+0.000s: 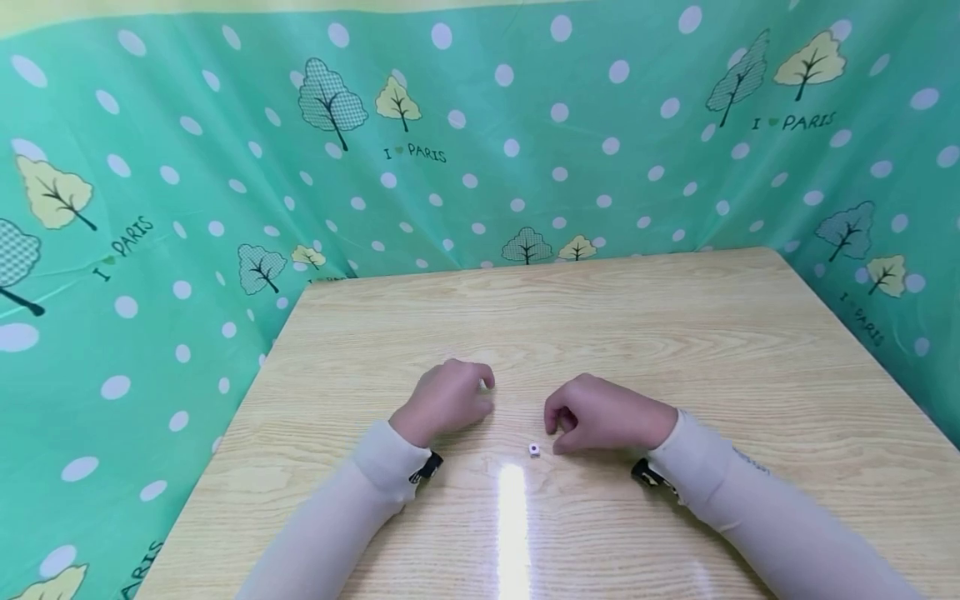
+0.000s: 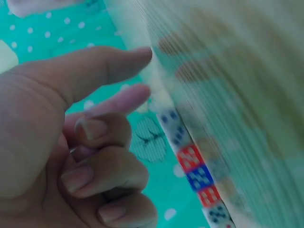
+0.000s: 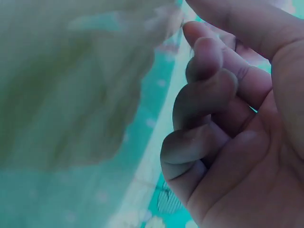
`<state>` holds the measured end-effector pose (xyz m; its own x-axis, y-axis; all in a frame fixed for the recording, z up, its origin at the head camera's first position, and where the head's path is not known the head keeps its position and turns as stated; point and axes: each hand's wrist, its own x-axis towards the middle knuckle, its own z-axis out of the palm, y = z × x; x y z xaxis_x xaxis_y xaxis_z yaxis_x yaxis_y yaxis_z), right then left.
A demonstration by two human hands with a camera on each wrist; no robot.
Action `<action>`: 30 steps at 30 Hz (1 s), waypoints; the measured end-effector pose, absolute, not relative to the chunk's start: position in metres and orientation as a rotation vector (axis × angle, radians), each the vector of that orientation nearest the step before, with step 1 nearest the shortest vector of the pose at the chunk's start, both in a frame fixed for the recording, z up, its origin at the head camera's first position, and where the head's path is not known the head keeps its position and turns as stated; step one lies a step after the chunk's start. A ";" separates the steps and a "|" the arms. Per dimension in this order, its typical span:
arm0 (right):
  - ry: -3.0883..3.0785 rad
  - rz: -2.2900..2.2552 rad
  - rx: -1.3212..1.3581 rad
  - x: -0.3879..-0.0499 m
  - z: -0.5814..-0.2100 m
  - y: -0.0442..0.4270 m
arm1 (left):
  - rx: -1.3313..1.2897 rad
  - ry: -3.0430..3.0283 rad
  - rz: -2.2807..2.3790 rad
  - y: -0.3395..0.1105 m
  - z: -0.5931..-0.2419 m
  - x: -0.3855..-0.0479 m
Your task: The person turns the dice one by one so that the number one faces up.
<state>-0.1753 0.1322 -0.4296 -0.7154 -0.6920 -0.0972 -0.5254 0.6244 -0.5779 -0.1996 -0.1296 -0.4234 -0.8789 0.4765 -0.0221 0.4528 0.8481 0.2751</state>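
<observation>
A small white die (image 1: 534, 450) with a dark dot lies on the wooden table between both hands, closest to my right thumb. My left hand (image 1: 452, 396) hovers to its left, thumb and index finger apart and the others loosely curled, holding nothing. In the left wrist view, several dice form a line beyond the fingertips: white ones, red ones such as the upper red die (image 2: 190, 157), and a blue die (image 2: 200, 177). Only the single die shows in the head view. My right hand (image 1: 607, 414) has loosely bent fingers (image 3: 204, 102) and holds nothing.
The wooden tabletop (image 1: 615, 325) is glossy and carries a bright strip of light (image 1: 513, 533) below the die. Green dotted curtain (image 1: 525, 167) with tree prints surrounds the back and sides. Each wrist wears a dark band, such as the left band (image 1: 427, 468).
</observation>
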 end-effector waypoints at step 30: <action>2.570 -0.839 -0.848 -0.171 -0.439 0.185 | 1.197 2.800 0.291 -0.091 -0.427 -0.156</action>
